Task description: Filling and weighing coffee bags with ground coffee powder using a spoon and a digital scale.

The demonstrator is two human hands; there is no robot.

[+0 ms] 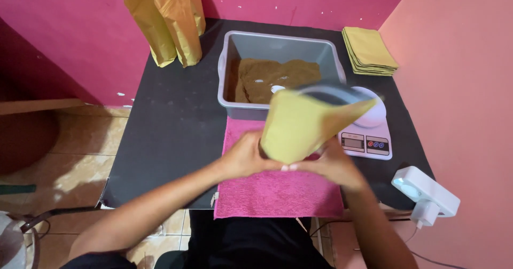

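Table (171,130), black, wedged into a pink corner, with bare surface open on the left and floor tiles beyond its left edge. Pink towel (278,189) hanging at the near edge. Above the towel, one yellow pouch (302,127), tilted with its open mouth toward the right, blurred. Left hand (247,156) clasping the pouch's lower left corner; right hand (332,166) closed on its bottom edge, fingertips nearly meeting. Behind, one grey tub (278,47) holding brown powder (272,79). One white scale (368,135) just right of the pouch, partly hidden. Two filled pouches (168,20) leaning against the back wall. One stack of flat pouches (368,51) at back right. One white device (427,194) at the right edge.
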